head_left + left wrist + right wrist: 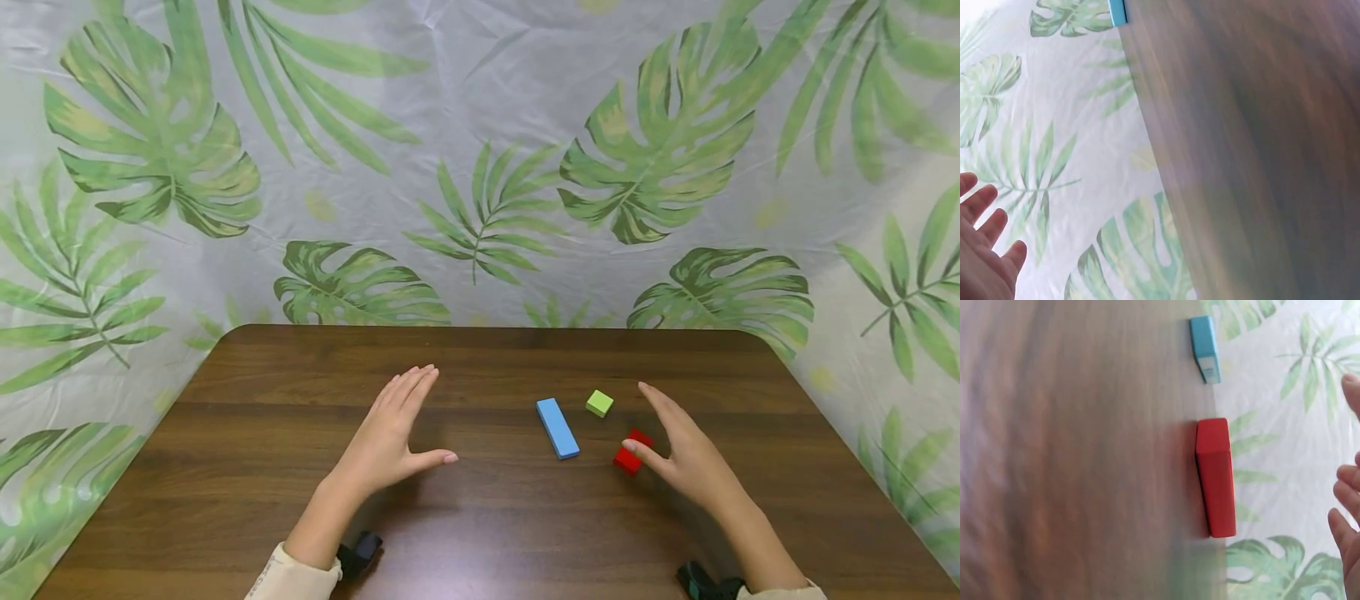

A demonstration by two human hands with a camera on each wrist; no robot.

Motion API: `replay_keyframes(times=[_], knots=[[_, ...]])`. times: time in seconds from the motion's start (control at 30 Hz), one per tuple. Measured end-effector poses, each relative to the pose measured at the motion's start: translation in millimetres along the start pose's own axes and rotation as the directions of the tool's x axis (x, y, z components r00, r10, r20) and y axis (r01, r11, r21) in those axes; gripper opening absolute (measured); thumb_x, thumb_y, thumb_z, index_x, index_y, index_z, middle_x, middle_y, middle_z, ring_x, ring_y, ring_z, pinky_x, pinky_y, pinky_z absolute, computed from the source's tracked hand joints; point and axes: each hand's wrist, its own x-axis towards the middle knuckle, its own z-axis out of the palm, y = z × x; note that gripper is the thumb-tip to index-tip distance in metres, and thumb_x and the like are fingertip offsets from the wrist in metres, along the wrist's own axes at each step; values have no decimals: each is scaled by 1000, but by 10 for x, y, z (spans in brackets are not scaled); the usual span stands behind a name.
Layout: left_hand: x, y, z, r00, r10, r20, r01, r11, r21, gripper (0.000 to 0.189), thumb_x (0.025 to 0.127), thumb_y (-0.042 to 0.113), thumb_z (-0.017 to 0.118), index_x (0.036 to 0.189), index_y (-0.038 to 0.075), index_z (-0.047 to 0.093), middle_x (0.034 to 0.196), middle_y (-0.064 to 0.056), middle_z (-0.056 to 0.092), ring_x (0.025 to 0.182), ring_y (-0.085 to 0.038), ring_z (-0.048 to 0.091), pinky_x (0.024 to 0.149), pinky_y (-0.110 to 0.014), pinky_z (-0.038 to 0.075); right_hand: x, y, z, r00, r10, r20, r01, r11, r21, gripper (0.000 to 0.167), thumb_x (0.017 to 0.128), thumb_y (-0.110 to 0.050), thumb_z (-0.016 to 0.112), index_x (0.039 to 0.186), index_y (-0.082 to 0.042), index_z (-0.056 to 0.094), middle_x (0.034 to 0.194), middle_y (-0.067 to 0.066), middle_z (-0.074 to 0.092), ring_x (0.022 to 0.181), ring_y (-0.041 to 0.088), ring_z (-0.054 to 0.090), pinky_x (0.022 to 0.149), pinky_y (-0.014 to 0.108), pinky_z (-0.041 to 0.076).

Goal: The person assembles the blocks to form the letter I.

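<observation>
Your left hand (393, 433) is raised over the table (480, 533) with fingers extended and thumb spread away, and your right hand (690, 458) is likewise spread, its thumb partly covering the red block (626, 461) in the head view while the right wrist view shows hand and block apart. To the left of that red block lies the blue block (558, 428), with the small green block (599, 404) near its far end. Small marks on your left sleeve (298, 577) look like writing too faint to read, and a pale patch marks the blue block's end, too blurred to make out.
</observation>
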Motion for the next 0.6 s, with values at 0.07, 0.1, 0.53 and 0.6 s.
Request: replay_keyframes(times=[0.07,0.1,0.53,0.6], knots=[[15,27,41,1000,-13,-9,13,999,-29,99,69,61,64,143,10,21,143,-6,28,132,-22,20,104,-43,17,-28,16,20,1000,13,-14,-13,1000,13,81,78,-27,71,142,-12,25,139,17,32,122,39,32,88,58,32],[20,41,62,1000,-22,-9,21,999,-44,99,69,60,65,143,10,21,143,-6,29,132,-22,20,104,-43,18,-39,21,28,1000,20,-19,-19,1000,20,80,78,-27,71,142,-13,25,138,17,33,122,39,32,88,58,32],[126,233,333,983,-175,56,184,946,-266,97,70,55,67,144,19,16,143,-1,24,129,-18,23,98,-44,31,-156,132,141,997,66,-30,-63,994,89,79,75,-23,74,140,-15,31,135,16,37,118,41,37,85,58,34],[152,254,383,981,-181,65,192,937,-291,97,70,55,67,144,20,16,144,-1,23,129,-19,23,97,-44,31,-178,161,163,997,73,-33,-70,993,95,77,74,-23,75,138,-12,33,133,16,38,117,41,38,85,59,35]])
